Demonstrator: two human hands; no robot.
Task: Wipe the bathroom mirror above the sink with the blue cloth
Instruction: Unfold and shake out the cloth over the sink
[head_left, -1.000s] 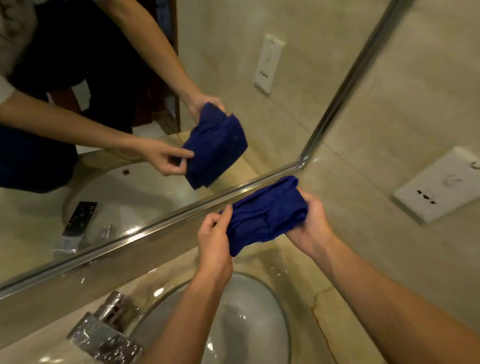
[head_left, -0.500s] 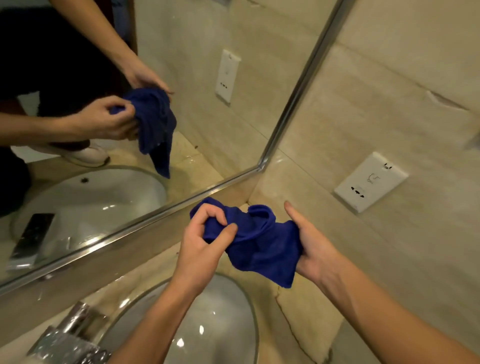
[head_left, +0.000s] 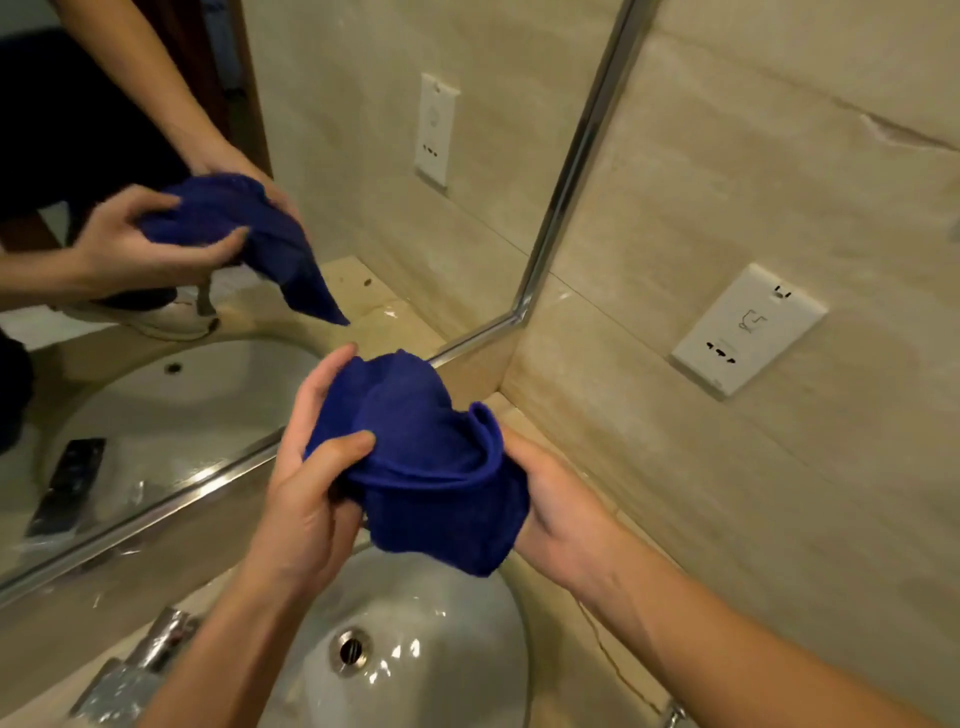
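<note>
A crumpled dark blue cloth (head_left: 426, 462) hangs between both hands above the sink, a little in front of the mirror's lower right corner. My left hand (head_left: 306, 488) pinches its left side with thumb and fingers. My right hand (head_left: 561, 514) cups it from the right and underneath. The mirror (head_left: 363, 156) with a metal frame fills the upper left and reflects both hands and the cloth. The cloth does not touch the glass.
A white oval sink (head_left: 415, 644) with a round drain lies below my hands. A chrome tap (head_left: 130, 675) sits at the lower left. A white wall socket (head_left: 748, 330) is on the beige tiled wall at the right. The stone counter has a crack near the right edge.
The cloth went from a folded bundle near the mirror frame to a loose bunch held lower, above the sink. My view tilted down, and the drain came into sight.
</note>
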